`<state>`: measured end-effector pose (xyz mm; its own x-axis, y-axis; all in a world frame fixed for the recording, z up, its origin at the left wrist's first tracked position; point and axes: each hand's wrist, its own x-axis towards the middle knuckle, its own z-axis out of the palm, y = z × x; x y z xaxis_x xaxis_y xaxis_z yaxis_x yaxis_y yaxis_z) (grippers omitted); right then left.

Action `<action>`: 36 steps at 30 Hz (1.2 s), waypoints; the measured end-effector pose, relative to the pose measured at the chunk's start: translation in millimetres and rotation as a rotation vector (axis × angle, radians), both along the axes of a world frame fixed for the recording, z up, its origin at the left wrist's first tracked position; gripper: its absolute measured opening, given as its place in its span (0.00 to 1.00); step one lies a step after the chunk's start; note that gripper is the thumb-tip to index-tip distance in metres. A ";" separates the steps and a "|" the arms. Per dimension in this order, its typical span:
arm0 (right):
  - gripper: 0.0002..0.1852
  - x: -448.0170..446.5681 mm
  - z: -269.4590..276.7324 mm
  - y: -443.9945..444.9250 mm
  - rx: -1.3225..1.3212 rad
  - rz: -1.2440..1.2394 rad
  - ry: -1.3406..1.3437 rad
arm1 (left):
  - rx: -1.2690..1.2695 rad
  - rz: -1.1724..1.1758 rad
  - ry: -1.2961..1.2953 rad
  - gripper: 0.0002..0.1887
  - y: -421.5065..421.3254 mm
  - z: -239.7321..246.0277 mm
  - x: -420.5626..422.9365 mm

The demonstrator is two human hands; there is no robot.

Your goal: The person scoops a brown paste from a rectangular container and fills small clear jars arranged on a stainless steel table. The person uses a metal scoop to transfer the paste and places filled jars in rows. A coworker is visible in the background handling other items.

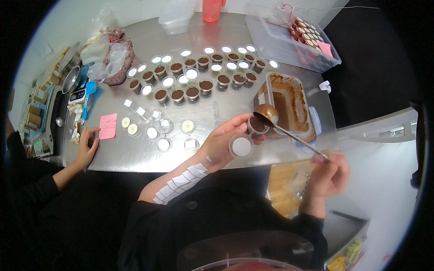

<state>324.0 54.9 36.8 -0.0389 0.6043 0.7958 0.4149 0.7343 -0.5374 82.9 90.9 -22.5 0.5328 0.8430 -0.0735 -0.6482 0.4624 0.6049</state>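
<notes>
My left hand holds a small clear plastic cup with dark brown sauce in it; its hinged lid, with a white round label, hangs open by the wrist. Over the cup's rim a metal ladle is tilted, its bowl smeared brown. The ladle's thin handle ends in my right hand, which is slightly blurred. Just beyond the cup stands a clear plastic tub of brown sauce with smeared walls. Several filled cups with open, white-labelled lids stand in rows on the steel table.
A co-worker's hand rests by a pink handwritten note at the left. Lids and small cups lie near the front. A large clear bin with stacked lidded cups stands back right, bags back left. A blue spoon lies by a scale.
</notes>
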 end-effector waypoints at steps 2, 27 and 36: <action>0.08 -8.4 -3.3 1.9 -0.090 -0.006 0.209 | -0.007 0.008 -0.003 0.25 0.0 1.4 -0.1; 0.13 35.9 -10.3 42.5 -0.516 -0.050 0.898 | 0.379 0.197 0.109 0.25 1.4 12.9 -24.7; 0.10 64.5 -25.1 26.8 -0.394 -0.178 0.439 | 0.648 0.465 0.454 0.27 -0.6 2.8 -10.8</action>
<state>388.5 81.7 11.7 0.3698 0.8237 0.4299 0.1914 0.3853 -0.9027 72.1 90.3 -19.7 0.1656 0.9145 0.3692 -0.3205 -0.3042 0.8971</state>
